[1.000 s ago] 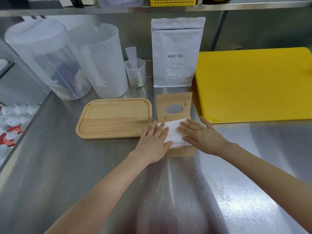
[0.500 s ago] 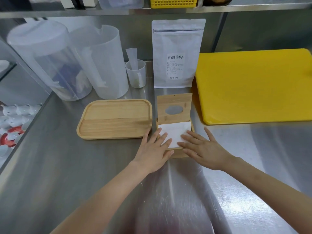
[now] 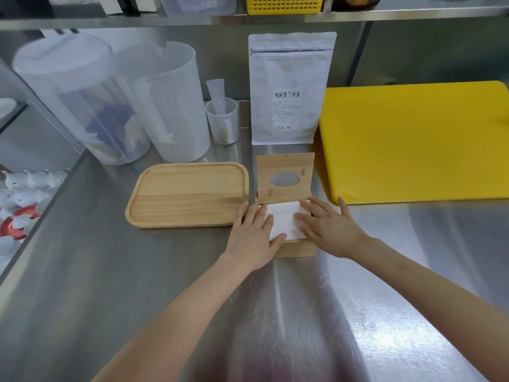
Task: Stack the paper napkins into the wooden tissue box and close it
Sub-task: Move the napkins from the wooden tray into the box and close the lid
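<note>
The wooden tissue box (image 3: 296, 248) stands on the steel counter with its lid (image 3: 285, 176) raised upright at the back; the lid has an oval hole. White paper napkins (image 3: 285, 220) lie stacked inside the box. My left hand (image 3: 254, 238) rests flat on the left part of the napkins, fingers spread. My right hand (image 3: 329, 226) lies flat on their right part, fingers reaching the box's right rim. Neither hand holds anything.
A wooden tray (image 3: 187, 195) lies just left of the box. A yellow cutting board (image 3: 413, 142) lies to the right. Behind stand a white pouch (image 3: 289, 89), a small cup (image 3: 222, 119) and two large plastic containers (image 3: 162, 103). The counter edge runs along the left.
Both hands slid back toward me half a second ago, then moved forward again over the napkins. The lid has stayed upright.
</note>
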`<state>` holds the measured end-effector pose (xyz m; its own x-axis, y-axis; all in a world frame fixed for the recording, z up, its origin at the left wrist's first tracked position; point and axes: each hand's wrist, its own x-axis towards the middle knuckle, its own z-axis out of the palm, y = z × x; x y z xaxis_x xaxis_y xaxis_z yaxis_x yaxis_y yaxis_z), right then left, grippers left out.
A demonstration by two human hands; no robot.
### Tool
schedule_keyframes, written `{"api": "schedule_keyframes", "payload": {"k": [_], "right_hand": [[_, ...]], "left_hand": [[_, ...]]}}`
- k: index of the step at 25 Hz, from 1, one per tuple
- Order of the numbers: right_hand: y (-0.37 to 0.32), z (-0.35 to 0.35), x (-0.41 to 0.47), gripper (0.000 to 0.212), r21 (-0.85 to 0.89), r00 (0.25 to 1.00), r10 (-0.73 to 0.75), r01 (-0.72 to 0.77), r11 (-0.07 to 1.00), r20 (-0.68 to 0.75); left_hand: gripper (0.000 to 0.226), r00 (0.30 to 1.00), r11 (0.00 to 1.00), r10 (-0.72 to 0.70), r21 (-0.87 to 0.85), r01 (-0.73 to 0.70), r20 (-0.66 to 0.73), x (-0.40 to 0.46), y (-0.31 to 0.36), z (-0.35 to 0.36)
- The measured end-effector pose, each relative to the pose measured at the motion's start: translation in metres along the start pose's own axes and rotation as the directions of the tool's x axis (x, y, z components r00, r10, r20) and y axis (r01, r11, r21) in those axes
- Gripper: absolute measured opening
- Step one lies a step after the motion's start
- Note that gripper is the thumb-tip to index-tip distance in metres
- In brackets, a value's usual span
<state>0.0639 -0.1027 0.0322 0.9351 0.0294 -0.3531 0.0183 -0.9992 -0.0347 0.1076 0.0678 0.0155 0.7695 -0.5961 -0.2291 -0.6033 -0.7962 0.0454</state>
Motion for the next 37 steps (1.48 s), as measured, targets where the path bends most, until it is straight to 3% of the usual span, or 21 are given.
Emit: {"api": "schedule_keyframes", "payload": {"k": [6, 10, 13, 18, 21, 23, 25, 28, 30, 33, 35, 37], "right_hand": [[-0.001, -0.011, 0.004, 0.044, 0.008, 1.0, -0.001, 0.001, 1.0, 0.016], [0.002, -0.019, -0.002, 0.039, -0.057, 0.995, -0.018, 0.013, 0.998, -0.094], [-0.005, -0.024, 0.004, 0.036, -0.077, 0.999, 0.003, -0.007, 0.997, -0.05], [-0.016, -0.035, 0.021, 0.033, -0.277, 0.998, 0.013, 0.003, 0.961, 0.054], [-0.011, -0.028, 0.016, 0.033, -0.152, 1.0, 0.019, -0.022, 0.988, -0.017], [-0.006, -0.022, 0.008, 0.031, 0.059, 0.979, 0.031, -0.02, 0.998, -0.201], [-0.003, -0.023, 0.003, 0.027, 0.253, 0.909, 0.077, 0.032, 0.967, -0.41], [0.002, -0.034, 0.009, 0.024, 0.349, 0.792, 0.157, 0.075, 0.934, -0.59], [0.005, -0.043, 0.02, 0.036, 0.342, 0.769, 0.162, 0.078, 0.936, -0.619], [0.006, -0.053, 0.037, 0.058, 0.338, 0.854, 0.137, 0.048, 0.94, -0.503], [0.007, -0.056, 0.044, 0.055, 0.343, 0.883, 0.132, 0.035, 0.939, -0.451], [0.007, -0.057, 0.046, 0.045, 0.395, 0.85, 0.153, 0.07, 0.916, -0.504]], "left_hand": [[0.059, 0.999, 0.998, -0.008, 0.07, 0.005, 0.046, 0.002, -0.006, -0.004], [0.051, 0.999, 0.995, 0.0, 0.099, -0.004, 0.042, 0.005, -0.018, -0.01], [0.05, 0.997, 0.991, -0.003, 0.134, -0.008, 0.083, 0.009, -0.019, -0.017], [0.05, 0.99, 0.987, -0.004, 0.162, -0.02, 0.142, 0.016, -0.018, -0.022], [0.049, 0.993, 0.998, 0.002, 0.058, -0.009, 0.119, 0.015, -0.02, -0.02], [0.047, 1.0, 0.998, 0.003, -0.06, -0.002, 0.004, 0.011, -0.021, -0.021], [0.043, 0.984, 0.987, -0.024, -0.164, -0.005, -0.179, 0.011, -0.024, -0.026], [0.046, 0.914, 0.975, -0.097, -0.222, 0.007, -0.393, 0.015, -0.028, -0.039], [0.056, 0.887, 0.97, -0.13, -0.242, 0.022, -0.443, 0.022, -0.03, -0.048], [0.072, 0.92, 0.981, -0.11, -0.19, 0.04, -0.375, 0.035, -0.032, -0.057], [0.069, 0.938, 0.981, -0.103, -0.188, 0.042, -0.33, 0.044, -0.033, -0.062], [0.058, 0.921, 0.974, -0.112, -0.224, 0.028, -0.374, 0.047, -0.034, -0.065]]}}
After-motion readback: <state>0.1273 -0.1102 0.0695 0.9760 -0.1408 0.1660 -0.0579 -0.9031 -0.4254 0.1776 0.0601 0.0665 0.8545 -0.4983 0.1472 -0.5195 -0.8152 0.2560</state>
